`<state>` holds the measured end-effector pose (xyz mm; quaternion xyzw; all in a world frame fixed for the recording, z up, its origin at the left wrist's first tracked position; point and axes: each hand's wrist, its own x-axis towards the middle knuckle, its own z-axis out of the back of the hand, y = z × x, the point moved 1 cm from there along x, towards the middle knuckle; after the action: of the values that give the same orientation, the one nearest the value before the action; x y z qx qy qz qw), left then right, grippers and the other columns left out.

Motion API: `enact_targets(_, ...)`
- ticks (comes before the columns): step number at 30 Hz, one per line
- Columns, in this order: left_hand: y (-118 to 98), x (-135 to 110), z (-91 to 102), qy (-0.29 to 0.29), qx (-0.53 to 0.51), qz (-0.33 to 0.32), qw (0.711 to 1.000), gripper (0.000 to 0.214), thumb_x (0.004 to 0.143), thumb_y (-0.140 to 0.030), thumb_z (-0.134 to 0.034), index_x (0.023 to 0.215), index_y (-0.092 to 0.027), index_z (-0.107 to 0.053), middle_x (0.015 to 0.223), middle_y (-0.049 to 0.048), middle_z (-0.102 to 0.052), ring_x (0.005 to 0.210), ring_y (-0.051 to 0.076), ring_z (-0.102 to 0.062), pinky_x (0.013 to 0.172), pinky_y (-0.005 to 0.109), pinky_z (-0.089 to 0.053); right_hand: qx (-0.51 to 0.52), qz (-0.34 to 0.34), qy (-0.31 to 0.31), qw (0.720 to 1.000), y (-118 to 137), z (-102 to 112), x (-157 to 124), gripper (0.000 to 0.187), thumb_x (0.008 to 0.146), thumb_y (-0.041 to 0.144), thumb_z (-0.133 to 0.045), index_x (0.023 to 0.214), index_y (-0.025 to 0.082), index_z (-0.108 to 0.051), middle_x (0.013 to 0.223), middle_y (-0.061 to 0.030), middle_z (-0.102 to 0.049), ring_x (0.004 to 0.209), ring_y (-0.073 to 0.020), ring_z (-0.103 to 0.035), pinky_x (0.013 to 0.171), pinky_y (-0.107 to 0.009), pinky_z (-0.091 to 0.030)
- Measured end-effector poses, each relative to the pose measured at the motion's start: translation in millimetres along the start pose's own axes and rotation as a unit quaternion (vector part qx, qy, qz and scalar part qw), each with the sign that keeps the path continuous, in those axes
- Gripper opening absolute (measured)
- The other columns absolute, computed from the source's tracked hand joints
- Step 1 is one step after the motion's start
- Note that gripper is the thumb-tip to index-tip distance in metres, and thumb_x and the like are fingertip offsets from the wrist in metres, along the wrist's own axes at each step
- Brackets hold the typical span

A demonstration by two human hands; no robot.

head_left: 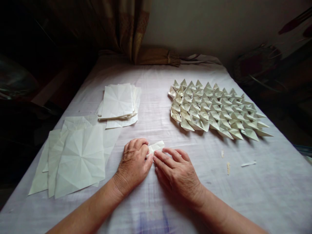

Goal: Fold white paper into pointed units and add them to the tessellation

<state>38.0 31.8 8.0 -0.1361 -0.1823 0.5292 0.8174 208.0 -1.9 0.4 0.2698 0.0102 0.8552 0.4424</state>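
Paper folding on a bed-like surface spread with a pale lilac-white cloth [151, 113]; all positions are given relative to the small, narrow, folded strip of creased white paper [157, 147], which lies between the two hands. The left hand [135, 159] is at the strip's left end, its fingers curled inward and its thumb drawn close to the forefinger, closing on that end of the paper. The right hand [175, 170] is at the strip's near right side, its fingers extended, slightly bent and only narrowly parted, with fingertips touching the paper's edge; its thumb is largely hidden, so whether it pinches the strip cannot be told. Left of the strip and somewhat nearer lies an overlapping spread of large white paper sheets [81, 156], the uppermost showing creases radiating from its centre. Beyond the strip to the left rests a neater stack of smaller white paper sheets [118, 100]. Beyond it to the right stands a broad array of pale cream, pointed, boat-like folded paper pieces [212, 110], set closely in rows. Right of the strip, well apart, lie small torn paper scraps [228, 168]. Far beyond it hangs a brown-gold patterned fabric curtain [136, 29].
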Motion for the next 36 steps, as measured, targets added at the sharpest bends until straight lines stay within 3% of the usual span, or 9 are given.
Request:
enact_targets(14, 13.6, -4.7, 2.0, 0.011, -0.058, -0.014, 0.998, 0.008, 0.090, -0.021, -0.055, 0.086, -0.022, -0.048, 0.113, 0.0067, -0.058, 0.108, 0.025, -0.051, 0.097, 0.044, -0.041, 0.011, -0.002, 0.021, 1.000, -1.5, 0.4, -3.0, 0.024, 0.095, 0.025, -0.055, 0.116, 0.022, -0.067, 0.120, -0.0018, -0.071, 0.110, -0.0237, -0.058, 0.097, -0.041, -0.032)
enact_targets(28, 27.4, -6.7, 12.0, 0.020, -0.010, 0.022, 1.000, 0.009, 0.089, -0.024, -0.055, 0.081, -0.022, -0.054, 0.118, 0.0061, -0.058, 0.109, 0.027, -0.052, 0.095, 0.045, -0.040, 0.024, -0.010, 0.017, 1.000, -2.6, 0.7, -4.5, 0.023, 0.095, 0.026, -0.054, 0.114, 0.023, -0.066, 0.121, -0.0020, -0.071, 0.110, -0.0229, -0.057, 0.097, -0.040, -0.031)
enact_targets(36, 22.0, -6.6, 10.9, 0.012, 0.003, 0.039, 0.999, 0.007, 0.086, -0.024, -0.058, 0.081, -0.023, -0.056, 0.120, 0.0052, -0.059, 0.110, 0.026, -0.052, 0.098, 0.044, -0.039, -0.011, 0.011, 0.060, 0.998, -0.8, 1.5, -3.3, 0.031, 0.092, 0.034, -0.059, 0.123, 0.030, -0.063, 0.124, -0.0045, -0.066, 0.111, -0.0268, -0.052, 0.093, -0.042, -0.031)
